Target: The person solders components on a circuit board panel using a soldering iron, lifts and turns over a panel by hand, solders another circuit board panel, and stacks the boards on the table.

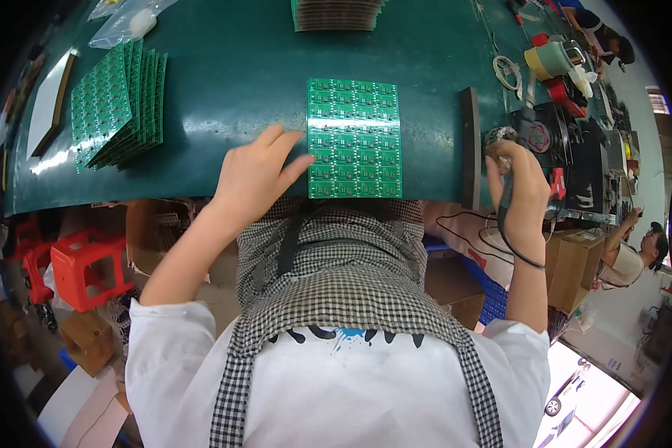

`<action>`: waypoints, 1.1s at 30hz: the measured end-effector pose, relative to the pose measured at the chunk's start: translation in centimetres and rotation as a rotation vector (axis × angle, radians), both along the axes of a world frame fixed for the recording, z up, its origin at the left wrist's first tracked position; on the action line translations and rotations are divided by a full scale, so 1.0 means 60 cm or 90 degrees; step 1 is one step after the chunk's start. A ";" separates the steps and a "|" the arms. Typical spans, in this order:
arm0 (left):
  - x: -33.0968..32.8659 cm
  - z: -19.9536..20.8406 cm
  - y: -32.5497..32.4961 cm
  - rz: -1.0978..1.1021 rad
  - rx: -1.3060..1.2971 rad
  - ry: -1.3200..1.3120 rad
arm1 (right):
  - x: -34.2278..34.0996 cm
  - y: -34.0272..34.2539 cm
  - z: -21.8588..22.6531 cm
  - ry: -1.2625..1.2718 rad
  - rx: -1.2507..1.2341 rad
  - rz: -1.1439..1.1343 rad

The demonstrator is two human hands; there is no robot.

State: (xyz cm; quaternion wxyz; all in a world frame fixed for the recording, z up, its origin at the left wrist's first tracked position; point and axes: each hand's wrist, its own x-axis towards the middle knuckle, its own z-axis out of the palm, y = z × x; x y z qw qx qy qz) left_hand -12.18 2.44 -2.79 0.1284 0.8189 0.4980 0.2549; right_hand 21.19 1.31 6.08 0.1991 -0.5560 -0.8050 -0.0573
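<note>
A green circuit board panel [354, 142], divided into many small boards, lies flat at the near edge of the green table. Beside its left edge is my left hand [261, 168], fingers and thumb spread, holding nothing. Whether its fingertips touch the panel I cannot tell. To the right, my right hand [526, 175] is closed around a soldering iron [506, 196] with a black cord trailing past the wrist. The iron's tip is hidden at a crumpled ball of metal wool [502, 135].
Fanned circuit board panels [119, 104] stand at left, near a white-topped slab [51, 104]. Another panel stack [337, 15] sits at the far side. A dark bar [470, 149] lies between panel and iron. Red stools [89, 269] stand at left; other people are at right.
</note>
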 end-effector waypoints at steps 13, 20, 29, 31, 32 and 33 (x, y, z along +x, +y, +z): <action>0.020 -0.016 -0.067 -0.001 -0.018 0.149 | 0.032 0.040 -0.104 -0.058 -0.098 -0.149; 0.024 -0.023 -0.071 -0.006 0.046 0.180 | 0.029 0.045 -0.112 0.018 -0.133 -0.185; 0.020 -0.026 -0.067 0.005 0.023 0.086 | 0.021 0.043 -0.100 0.121 -0.108 -0.163; 0.015 -0.024 -0.068 0.015 -0.013 0.051 | -0.001 0.034 -0.083 0.183 -0.100 -0.185; 0.014 -0.024 -0.069 0.018 -0.050 0.016 | -0.017 0.030 -0.074 0.183 -0.100 -0.182; 0.011 -0.021 -0.071 0.021 -0.050 0.014 | -0.039 0.026 -0.060 0.197 -0.106 -0.194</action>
